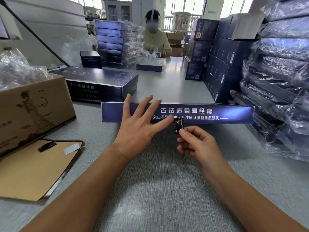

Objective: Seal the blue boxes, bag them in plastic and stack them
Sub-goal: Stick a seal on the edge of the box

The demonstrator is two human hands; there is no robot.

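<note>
Blue box [209,113] stands on the table [150,190]. Left hand [138,126] rests against it, fingers spread. Right hand [195,144] pinches a dark sticker [178,126] at its front.

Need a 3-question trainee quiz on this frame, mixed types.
1. True or false: the left hand is open, with its fingers spread over the blue box.
2. The right hand pinches: A a plastic bag; B a sticker; C nothing.
3. Fill in: the cardboard box stands to the ___ of the blue box.

Key: 1 true; 2 B; 3 left.
</note>
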